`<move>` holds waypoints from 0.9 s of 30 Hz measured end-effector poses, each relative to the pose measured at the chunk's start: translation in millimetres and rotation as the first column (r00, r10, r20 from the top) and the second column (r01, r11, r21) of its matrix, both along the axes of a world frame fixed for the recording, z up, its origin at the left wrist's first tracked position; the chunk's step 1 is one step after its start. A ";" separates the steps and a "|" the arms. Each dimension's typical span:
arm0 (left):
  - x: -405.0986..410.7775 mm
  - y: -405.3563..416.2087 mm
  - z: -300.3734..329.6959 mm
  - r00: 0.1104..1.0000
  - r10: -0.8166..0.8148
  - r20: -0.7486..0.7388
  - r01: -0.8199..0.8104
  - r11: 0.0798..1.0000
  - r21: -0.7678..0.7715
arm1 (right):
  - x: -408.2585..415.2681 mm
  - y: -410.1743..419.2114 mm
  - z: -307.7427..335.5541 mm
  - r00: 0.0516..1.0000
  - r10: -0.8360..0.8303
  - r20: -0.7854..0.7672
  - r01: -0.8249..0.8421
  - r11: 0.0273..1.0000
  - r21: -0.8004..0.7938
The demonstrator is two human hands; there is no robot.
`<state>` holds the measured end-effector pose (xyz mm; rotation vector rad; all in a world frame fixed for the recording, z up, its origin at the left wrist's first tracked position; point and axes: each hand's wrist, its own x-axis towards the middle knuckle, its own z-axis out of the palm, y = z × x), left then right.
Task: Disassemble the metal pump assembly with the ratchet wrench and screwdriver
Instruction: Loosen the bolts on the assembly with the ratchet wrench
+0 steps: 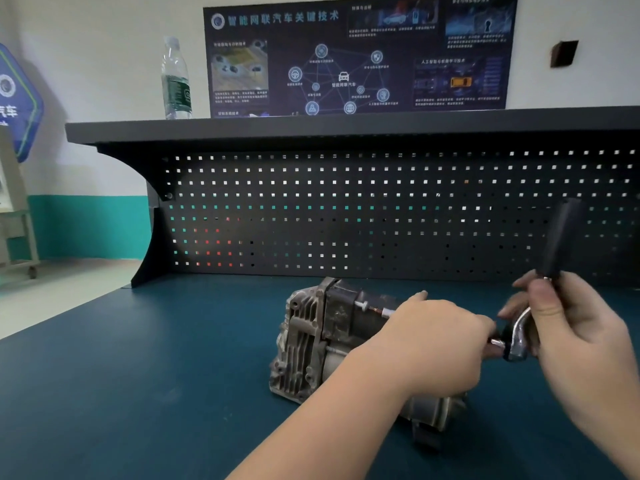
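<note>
Our left hand (440,336) presses down on the pump assembly (311,344), fingers curled over it, steadying it. Our right hand (575,327) grips the ratchet wrench (557,258), apparently to turn a bolt.

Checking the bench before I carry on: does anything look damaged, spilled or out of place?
Nothing stands out. The pump assembly lies on the bench mat, the left hand on it, the right hand holding the ratchet wrench.

Single head-worn view, looking forward and down, close over the table (138,375), facing the pegboard (346,209) and wall poster (356,53).
</note>
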<state>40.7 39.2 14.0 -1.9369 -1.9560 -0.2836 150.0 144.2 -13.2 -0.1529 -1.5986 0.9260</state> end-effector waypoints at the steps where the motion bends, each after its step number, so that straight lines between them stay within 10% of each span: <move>1: -1.1 0.7 -1.1 1.000 -0.013 -0.028 0.014 1.000 0.028 | 1.6 1.2 0.0 1.000 -0.022 -0.006 0.022 0.997 0.069; 9: -0.8 3.4 -6.7 0.995 -0.016 -0.095 0.033 0.983 0.178 | 4.5 -0.9 -7.5 0.996 -0.030 -0.085 0.053 0.957 0.285; 13: -0.2 3.5 -11.0 0.985 -0.004 -0.171 0.038 0.980 0.193 | -0.5 7.1 0.6 1.000 -0.005 -0.011 0.004 0.998 -0.070; 17: 0.7 3.6 -15.3 0.973 -0.026 -0.231 0.072 0.979 0.192 | -4.6 27.1 -3.5 0.962 0.265 0.070 -0.185 0.814 -0.550; 22: -3.7 -0.8 -8.1 0.993 -0.069 -0.098 0.086 0.979 0.183 | -2.9 4.0 1.8 0.997 0.075 0.012 -0.073 0.989 -0.127; 27: -2.1 -4.7 -2.7 0.996 -0.081 -0.039 0.085 0.989 0.122 | -4.8 -3.2 -1.7 0.999 0.022 -0.040 -0.024 0.998 -0.057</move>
